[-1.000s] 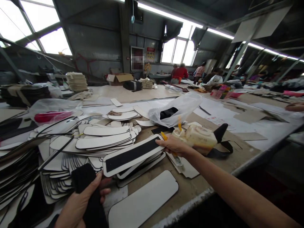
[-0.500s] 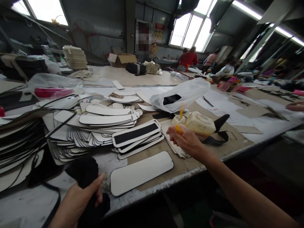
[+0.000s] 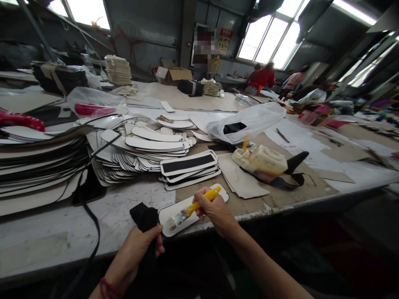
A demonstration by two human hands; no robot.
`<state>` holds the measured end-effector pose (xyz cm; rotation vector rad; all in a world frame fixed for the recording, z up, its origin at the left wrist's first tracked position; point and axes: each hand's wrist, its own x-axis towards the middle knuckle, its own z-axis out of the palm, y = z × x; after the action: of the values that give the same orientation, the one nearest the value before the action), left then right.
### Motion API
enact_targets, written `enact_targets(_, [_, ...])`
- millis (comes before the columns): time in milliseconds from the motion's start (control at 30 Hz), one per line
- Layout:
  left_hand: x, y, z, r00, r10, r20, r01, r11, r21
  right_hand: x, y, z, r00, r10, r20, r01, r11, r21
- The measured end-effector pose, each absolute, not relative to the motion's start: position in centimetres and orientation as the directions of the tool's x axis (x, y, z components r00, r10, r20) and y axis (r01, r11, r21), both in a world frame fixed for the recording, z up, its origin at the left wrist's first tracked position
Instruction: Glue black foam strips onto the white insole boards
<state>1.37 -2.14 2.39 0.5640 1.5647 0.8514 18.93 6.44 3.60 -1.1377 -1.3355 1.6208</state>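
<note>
My right hand (image 3: 213, 207) grips a paintbrush (image 3: 190, 209) by its yellow handle. The pale, clotted bristles are over the left end of a white rounded panel (image 3: 183, 203) with a dark edge, lying near the table's front edge. In my left hand (image 3: 141, 245) is a bunched piece of black fabric (image 3: 145, 216), pinched between thumb and fingers, just left of the panel. Beyond the panel lies a small stack of white frame-like pieces (image 3: 190, 166) with a black strip on top. A yellowish plastic container (image 3: 264, 162) rests to the right; another yellow handle sticks up at its mouth.
Piles of white curved panels (image 3: 149, 145) and dark-edged sheets (image 3: 40, 166) cover the left side. A clear plastic bag (image 3: 249, 120) with something black in it lies behind the container. Pale sheets (image 3: 241, 176) lie beside it. People work in the background, one in red (image 3: 262, 77).
My right hand has moved left from beside the container, bringing the paintbrush over the white panel. My left hand still holds the black fabric near the panel's left end. The view has shifted left.
</note>
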Motion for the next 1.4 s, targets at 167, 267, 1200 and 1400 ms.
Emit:
enact_targets(167, [1.3,-2.2,1.7,-0.195,0.751,-0.631,-0.134,0.617,0.775,18.7,7.3,2.1,-0.313,0.935,-0.166,0.081,-0.148,-0.986])
enact_targets(267, [1.2,-2.2,1.1,-0.189,0.755,-0.628,-0.148,0.61,0.778,20.2,8.0,2.1,-0.233,0.965,-0.118,0.181,-0.076,-0.98])
enact_targets(1200, [1.6,-1.9,1.2,-0.267,0.689,-0.674,-0.228,0.634,0.739,28.2,10.0,7.2,-0.177,0.878,0.445,0.739,0.417,-0.529])
enact_targets(1400, [1.4,-1.8,0.6,-0.272,0.707,-0.653,-0.258,0.6,0.757,24.7,8.0,6.5,-0.149,0.977,0.151,0.442,0.202,-0.874])
